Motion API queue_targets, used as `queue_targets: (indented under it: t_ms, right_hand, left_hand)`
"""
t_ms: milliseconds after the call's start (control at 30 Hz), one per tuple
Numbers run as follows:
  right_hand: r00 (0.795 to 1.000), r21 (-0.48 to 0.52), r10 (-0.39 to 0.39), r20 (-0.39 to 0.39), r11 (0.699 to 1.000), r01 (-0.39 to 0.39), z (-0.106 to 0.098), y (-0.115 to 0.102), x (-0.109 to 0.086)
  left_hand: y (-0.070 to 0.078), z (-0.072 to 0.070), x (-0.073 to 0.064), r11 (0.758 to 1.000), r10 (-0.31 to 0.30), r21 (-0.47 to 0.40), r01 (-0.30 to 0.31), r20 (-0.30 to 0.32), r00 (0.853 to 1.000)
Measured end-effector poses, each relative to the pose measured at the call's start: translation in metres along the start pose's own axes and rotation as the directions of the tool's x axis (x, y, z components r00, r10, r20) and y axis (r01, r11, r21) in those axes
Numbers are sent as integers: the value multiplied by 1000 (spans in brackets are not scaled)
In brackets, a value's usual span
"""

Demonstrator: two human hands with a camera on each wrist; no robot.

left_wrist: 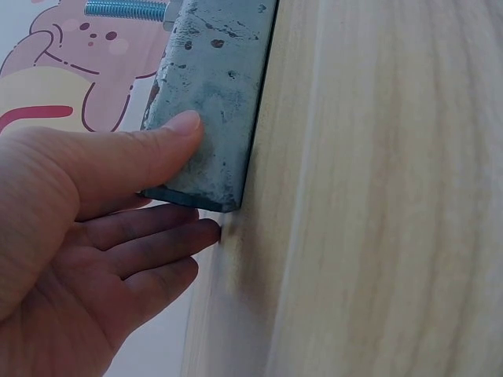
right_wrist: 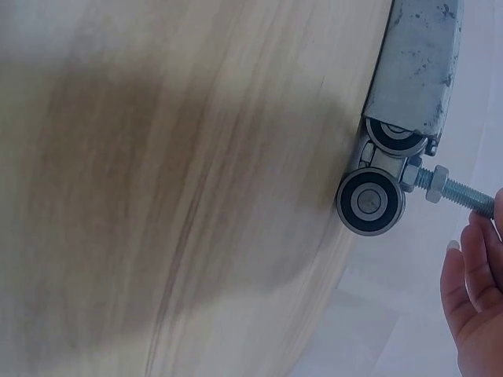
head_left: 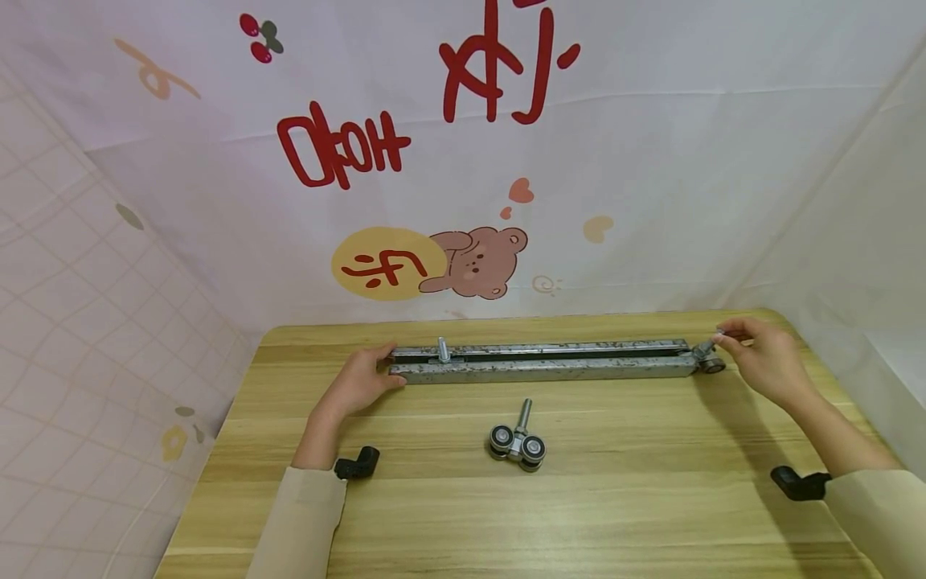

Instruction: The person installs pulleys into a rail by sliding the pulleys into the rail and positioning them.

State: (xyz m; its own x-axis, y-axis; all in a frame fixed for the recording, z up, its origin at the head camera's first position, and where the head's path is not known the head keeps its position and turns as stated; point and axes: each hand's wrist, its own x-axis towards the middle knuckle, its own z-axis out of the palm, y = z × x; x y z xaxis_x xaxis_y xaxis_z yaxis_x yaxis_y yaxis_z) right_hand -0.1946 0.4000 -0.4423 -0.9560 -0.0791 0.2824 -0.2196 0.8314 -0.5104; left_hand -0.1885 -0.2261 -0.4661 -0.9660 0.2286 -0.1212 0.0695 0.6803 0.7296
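Note:
A scuffed steel channel rail (head_left: pixel 550 371) lies lengthwise across the table, slot upward. My left hand (head_left: pixel 358 382) holds its left end; in the left wrist view the thumb lies on the rail's side face (left_wrist: pixel 208 102). At the rail's right end, my right hand (head_left: pixel 770 366) pinches the threaded bolt (right_wrist: pixel 464 195) of a roller trolley (right_wrist: pixel 369 200). One wheel of that trolley is partly inside the rail's mouth and another is outside. A second trolley's bolt (head_left: pixel 444 351) stands up from the slot near the left end; its wheels are hidden.
A third roller trolley (head_left: pixel 517 445) lies on the wooden table (head_left: pixel 615 498) in front of the rail, bolt pointing away. Behind the table hangs a printed white cloth (head_left: pixel 651 161), with more cloth at both sides. Black brackets (head_left: pixel 799 482) stick out at the wrists.

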Motion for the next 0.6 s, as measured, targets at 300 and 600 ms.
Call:
queue_targets:
  t_ms: [300,600]
  right_hand:
    - [1000,15,-13,-8,1000,13,2,-5,1]
    - [999,14,-32,-21,999,32,6,-8,2]
  left_hand:
    - [0,-1,1,1000,1,-3,-1,4,1000]
    - [-1,-1,1,1000,5,4,-5,5,1000]
